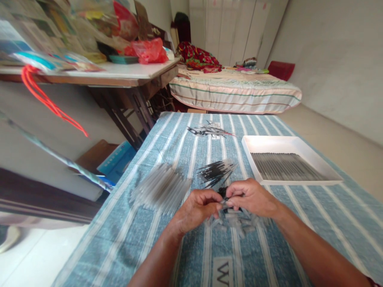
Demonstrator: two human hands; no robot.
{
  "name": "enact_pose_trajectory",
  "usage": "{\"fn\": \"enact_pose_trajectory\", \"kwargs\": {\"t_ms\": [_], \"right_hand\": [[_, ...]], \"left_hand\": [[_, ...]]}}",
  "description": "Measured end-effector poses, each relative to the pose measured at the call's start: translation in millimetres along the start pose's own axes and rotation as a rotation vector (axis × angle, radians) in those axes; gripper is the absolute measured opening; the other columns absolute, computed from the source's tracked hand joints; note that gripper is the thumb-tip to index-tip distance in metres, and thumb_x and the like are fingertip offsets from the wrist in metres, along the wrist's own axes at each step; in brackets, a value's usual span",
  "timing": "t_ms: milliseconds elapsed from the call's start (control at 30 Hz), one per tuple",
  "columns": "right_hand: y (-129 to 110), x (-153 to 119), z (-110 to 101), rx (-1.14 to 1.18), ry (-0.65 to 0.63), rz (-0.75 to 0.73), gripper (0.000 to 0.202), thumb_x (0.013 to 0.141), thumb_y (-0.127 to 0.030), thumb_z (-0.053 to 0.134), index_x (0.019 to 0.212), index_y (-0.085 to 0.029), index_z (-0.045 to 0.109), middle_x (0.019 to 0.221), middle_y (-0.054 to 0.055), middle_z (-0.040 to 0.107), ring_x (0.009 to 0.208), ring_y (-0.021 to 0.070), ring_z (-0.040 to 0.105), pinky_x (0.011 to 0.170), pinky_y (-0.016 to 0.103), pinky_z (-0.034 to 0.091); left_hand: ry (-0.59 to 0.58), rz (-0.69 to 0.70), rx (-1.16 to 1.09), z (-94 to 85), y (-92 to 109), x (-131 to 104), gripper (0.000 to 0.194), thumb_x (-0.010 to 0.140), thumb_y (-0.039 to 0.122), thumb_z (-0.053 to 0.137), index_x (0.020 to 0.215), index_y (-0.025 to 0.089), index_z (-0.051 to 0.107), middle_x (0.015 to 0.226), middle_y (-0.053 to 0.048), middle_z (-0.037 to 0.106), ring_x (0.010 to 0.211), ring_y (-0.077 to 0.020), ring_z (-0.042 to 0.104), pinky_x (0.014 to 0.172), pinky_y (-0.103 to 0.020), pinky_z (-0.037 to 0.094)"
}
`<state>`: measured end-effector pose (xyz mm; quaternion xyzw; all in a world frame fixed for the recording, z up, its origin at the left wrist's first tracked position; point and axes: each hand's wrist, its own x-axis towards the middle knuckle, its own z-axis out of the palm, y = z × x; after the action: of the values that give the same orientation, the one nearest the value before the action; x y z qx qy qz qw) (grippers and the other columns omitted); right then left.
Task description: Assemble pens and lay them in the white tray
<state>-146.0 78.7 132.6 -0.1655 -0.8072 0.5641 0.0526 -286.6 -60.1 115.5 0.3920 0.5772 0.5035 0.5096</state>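
My left hand (199, 209) and my right hand (249, 197) meet over a pile of small translucent grey caps (239, 221). Thumb and forefinger of each hand are pinched together around something small and greyish, too blurred to name. Just beyond my fingertips lies a bundle of thin black refills (217, 170) with pale ends. To the left of my left hand is a row of translucent grey tubes (163, 187). A shallow white box (324, 181) at the right holds a layer of dark grey pens (287, 166).
The striped blue cloth (125, 223) covers the table. Near its far edge are scattered thin black pieces (209, 129). A side table (143, 71) with bags stands at the left, and a bed (236, 93) lies beyond.
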Motion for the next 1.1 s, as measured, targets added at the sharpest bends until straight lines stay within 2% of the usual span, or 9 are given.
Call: {"fn": "enact_pose_trajectory", "kwargs": {"t_ms": [333, 567, 767, 833, 967, 1100], "right_hand": [[1.5, 0.1, -1.5, -0.174, -0.024, -0.041, 0.008, 0.075, -0.021, 0.06, 0.07, -0.014, 0.059, 0.051, -0.005, 0.053, 0.047, 0.0068, 0.046, 0.046, 0.017, 0.034], [5.5, 1.5, -2.0, -0.208, -0.096, -0.008, 0.03, 0.084, -0.033, 0.051, 0.062, -0.014, 0.057, 0.055, -0.001, 0.057, 0.047, 0.0075, 0.049, 0.046, 0.018, 0.034], [5.0, -1.3, -4.6, -0.132, -0.056, -0.034, 0.012, 0.077, -0.027, 0.061, 0.081, -0.015, 0.061, 0.053, -0.006, 0.052, 0.048, 0.0071, 0.045, 0.047, 0.017, 0.033], [5.5, -1.5, -3.6, -0.163, -0.053, -0.064, 0.012, 0.079, -0.026, 0.058, 0.075, -0.015, 0.061, 0.054, -0.005, 0.053, 0.05, 0.0075, 0.047, 0.049, 0.018, 0.034], [7.0, -1.1, -1.2, -0.256, -0.031, -0.077, 0.032, 0.085, -0.034, 0.052, 0.06, -0.014, 0.059, 0.053, -0.002, 0.054, 0.049, 0.0077, 0.047, 0.048, 0.019, 0.033], [7.2, -2.5, -0.4, -0.182, -0.032, -0.054, 0.015, 0.079, -0.029, 0.059, 0.076, -0.015, 0.063, 0.054, -0.004, 0.054, 0.049, 0.0076, 0.045, 0.047, 0.018, 0.033]], "left_hand": [[-0.006, 0.005, 0.077, -0.2, -2.0, 2.6, 0.011, 0.074, 0.022, 0.061, 0.074, 0.011, 0.065, 0.055, 0.002, 0.056, 0.048, -0.0067, 0.042, 0.048, -0.019, 0.03], [-0.013, 0.022, 0.062, 1.9, -1.8, 4.0, 0.01, 0.074, 0.021, 0.06, 0.074, 0.012, 0.064, 0.056, 0.002, 0.056, 0.051, -0.0081, 0.047, 0.05, -0.02, 0.033], [0.002, 0.024, 0.064, 3.2, -1.3, 3.5, 0.011, 0.074, 0.022, 0.062, 0.075, 0.012, 0.065, 0.055, 0.002, 0.057, 0.048, -0.0073, 0.043, 0.049, -0.02, 0.032], [0.004, 0.025, 0.059, 3.5, -0.5, 2.9, 0.011, 0.073, 0.023, 0.062, 0.075, 0.012, 0.065, 0.055, 0.002, 0.057, 0.048, -0.0073, 0.043, 0.049, -0.02, 0.032], [0.006, 0.02, 0.043, 3.7, 0.7, 2.5, 0.013, 0.072, 0.025, 0.063, 0.073, 0.012, 0.065, 0.055, 0.002, 0.057, 0.049, -0.0079, 0.044, 0.05, -0.02, 0.032], [0.004, 0.021, 0.048, 3.8, 0.3, 3.4, 0.012, 0.072, 0.024, 0.063, 0.072, 0.012, 0.065, 0.055, 0.001, 0.057, 0.05, -0.0085, 0.046, 0.051, -0.021, 0.033]]}}
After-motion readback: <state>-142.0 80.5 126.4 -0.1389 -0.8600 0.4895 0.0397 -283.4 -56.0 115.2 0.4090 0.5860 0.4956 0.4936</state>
